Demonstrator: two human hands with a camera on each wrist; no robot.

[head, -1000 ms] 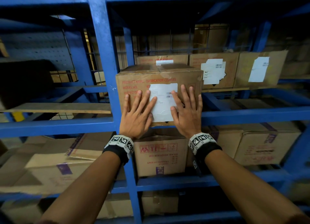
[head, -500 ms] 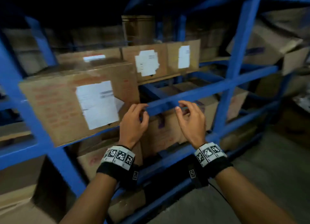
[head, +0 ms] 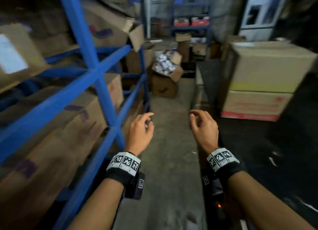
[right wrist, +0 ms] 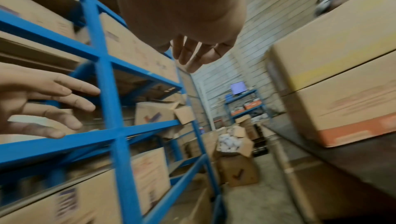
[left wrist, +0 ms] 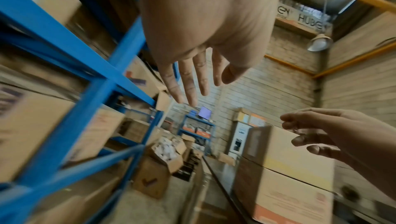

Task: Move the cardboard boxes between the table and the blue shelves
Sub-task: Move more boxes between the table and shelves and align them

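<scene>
a: where are the hands?

b: both float over the grey concrete floor (head: 168, 160) of the aisle, apart from each other. the left hand (head: 140, 134) is empty, fingers loosely spread and only a little bent, just beside the tall blue metal shelves (head: 96, 71) but not touching them. the right hand (head: 204, 128) is empty too, fingers lightly curled around nothing.

a: and the wrist views agree?

b: yes. the left wrist view shows the left hand's fingers (left wrist: 190, 82) hanging nearly straight in the air, and the right wrist view shows the right hand's fingers (right wrist: 188, 51) relaxed and clear of everything.

a: where are the boxes?

b: brown cardboard boxes (head: 68, 126) fill the shelves on the left, some with purple printing; one has a white paper label (head: 10, 55). on the right, two large tan cardboard boxes (head: 261, 81) sit stacked on a dark table (head: 258, 143), the upper one with a yellow band, the lower one with a red band along its base. neither hand touches any of them.

a: anything further off?

b: an open box heaped with small white packets (head: 165, 64) stands tilted on another brown box on the floor at the end of the aisle. behind it is a smaller blue rack (head: 191, 26) against a pale brick wall. much of the scene is blurred.
</scene>
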